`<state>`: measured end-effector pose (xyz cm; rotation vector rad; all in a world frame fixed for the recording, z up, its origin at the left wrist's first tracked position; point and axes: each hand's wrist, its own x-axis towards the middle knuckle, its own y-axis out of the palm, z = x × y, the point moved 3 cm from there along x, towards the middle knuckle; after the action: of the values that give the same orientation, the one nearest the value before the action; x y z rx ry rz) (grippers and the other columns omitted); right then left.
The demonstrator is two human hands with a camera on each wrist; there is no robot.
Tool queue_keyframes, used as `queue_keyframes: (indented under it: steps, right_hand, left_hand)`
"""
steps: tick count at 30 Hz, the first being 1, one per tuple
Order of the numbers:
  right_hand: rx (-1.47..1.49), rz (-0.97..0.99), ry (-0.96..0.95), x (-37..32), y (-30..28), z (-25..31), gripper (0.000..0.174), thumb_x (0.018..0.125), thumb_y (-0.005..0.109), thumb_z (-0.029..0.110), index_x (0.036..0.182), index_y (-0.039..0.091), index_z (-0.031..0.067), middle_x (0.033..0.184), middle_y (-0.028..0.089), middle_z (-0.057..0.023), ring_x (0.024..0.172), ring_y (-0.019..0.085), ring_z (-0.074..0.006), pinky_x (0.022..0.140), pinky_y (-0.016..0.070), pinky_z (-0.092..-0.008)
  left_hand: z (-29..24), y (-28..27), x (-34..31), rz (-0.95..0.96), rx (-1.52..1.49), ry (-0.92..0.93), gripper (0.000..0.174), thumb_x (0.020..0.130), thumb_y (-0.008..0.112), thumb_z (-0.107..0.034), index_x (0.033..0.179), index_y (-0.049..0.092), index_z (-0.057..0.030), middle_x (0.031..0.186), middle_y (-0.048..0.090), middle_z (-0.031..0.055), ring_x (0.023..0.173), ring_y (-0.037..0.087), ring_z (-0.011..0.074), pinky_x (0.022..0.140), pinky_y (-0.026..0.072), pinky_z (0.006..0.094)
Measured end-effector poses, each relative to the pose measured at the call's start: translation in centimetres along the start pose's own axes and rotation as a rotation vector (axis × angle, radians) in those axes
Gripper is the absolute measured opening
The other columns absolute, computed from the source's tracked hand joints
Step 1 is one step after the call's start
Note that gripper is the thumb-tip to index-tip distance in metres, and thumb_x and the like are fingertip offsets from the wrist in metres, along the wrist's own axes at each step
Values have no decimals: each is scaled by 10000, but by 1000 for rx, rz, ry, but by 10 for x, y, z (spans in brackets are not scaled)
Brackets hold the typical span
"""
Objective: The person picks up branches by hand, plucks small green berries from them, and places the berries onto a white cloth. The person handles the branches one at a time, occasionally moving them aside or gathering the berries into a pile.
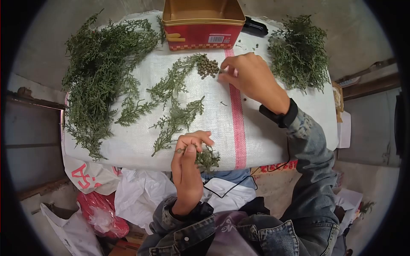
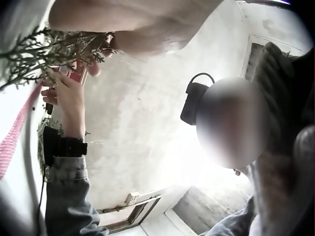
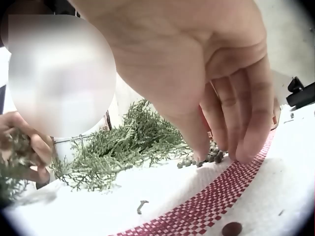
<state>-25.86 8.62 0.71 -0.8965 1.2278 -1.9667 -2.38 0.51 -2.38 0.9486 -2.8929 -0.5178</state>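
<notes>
My left hand (image 1: 188, 166) pinches a green cypress sprig (image 1: 208, 158) between thumb and fingers, close over the front edge of the white woven sack surface (image 1: 273, 141). In the left wrist view the sprig (image 2: 49, 54) spreads out beneath the palm. My right hand (image 1: 256, 79) reaches down at the right side of a small pile of round brown cypress cones (image 1: 208, 67). Its thumb and fingertips stand apart at the pile's edge. In the right wrist view the fingers point down, and a few cones (image 3: 187, 162) show around the thumb tip.
Loose cypress sprigs (image 1: 177, 113) lie left of the cones, beside a large heap of branches (image 1: 100, 81). Another cypress bunch (image 1: 299, 53) rests at the back right. Behind the cones stands a red and gold tin box (image 1: 204, 34), with a black object (image 1: 255, 27) beside it.
</notes>
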Motion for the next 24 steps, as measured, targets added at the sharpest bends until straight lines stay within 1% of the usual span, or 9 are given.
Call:
queue_keyframes:
  steps: [3,8,13,15,16,18,19,22,24]
  right_hand:
    - [-85,-20,33,4,11,0,169,802,739,155,916,735,30,741,709,-126,665,675,-300,636,520,-387]
    - [-163,-95,7,6,15,0,136,779,730,119,863,725,12,715,695,-151,671,680,-313,651,531,-380]
    - [-75,-60,3,-11,-17,15,138,772,701,95,869,713,-2,700,683,-162,661,698,-280,634,541,-335]
    - [166,23,103,-33,-43,47,113,769,664,51,852,695,-18,702,699,-129,673,721,-197,630,547,-277]
    - [167,31,109,-45,-48,59,113,769,664,51,852,695,-18,702,699,-129,673,721,-197,630,547,-277]
    - [567,53,175,-67,-53,75,75,779,651,-2,840,684,-30,741,719,-103,707,712,-123,660,554,-239]
    - [566,57,171,-73,-50,80,75,779,651,-2,840,684,-30,741,719,-103,707,712,-123,660,554,-239]
    - [814,84,225,-90,-25,88,75,813,638,-27,877,671,-49,794,728,-108,747,711,-129,710,572,-241]
    - [873,52,256,-92,-9,88,87,830,631,-29,907,662,-56,810,727,-122,771,714,-145,722,576,-252]
  left_hand:
    - [-8,8,-1,75,-213,-113,217,1047,370,-146,936,499,-12,852,562,76,752,583,140,944,470,406]
    - [-4,-1,-5,111,-246,-176,170,1043,400,-109,976,510,2,794,583,83,712,616,170,963,476,430]
    - [-8,2,-1,28,-196,-151,119,1023,468,-78,1010,529,24,778,607,100,636,584,148,794,515,337]
    - [-8,0,-5,-44,-185,-178,109,1014,498,-72,1023,534,31,769,614,104,637,577,132,695,506,278]
    - [-7,0,-7,-46,-187,-188,109,1014,498,-72,1023,534,31,769,614,104,637,577,132,695,506,278]
    - [-6,4,-7,-17,-160,-155,117,1011,501,-93,1011,532,20,743,602,100,611,541,127,616,451,248]
    - [-6,6,-7,-6,-147,-136,122,1009,503,-104,1005,531,14,730,596,98,598,523,124,577,423,233]
    - [-9,11,-11,-8,-62,-132,110,1007,502,-93,1010,525,14,735,602,103,602,516,115,583,418,230]
    - [-8,10,-12,-13,-12,-125,105,1006,501,-88,1013,522,14,737,605,106,604,513,111,586,416,228]
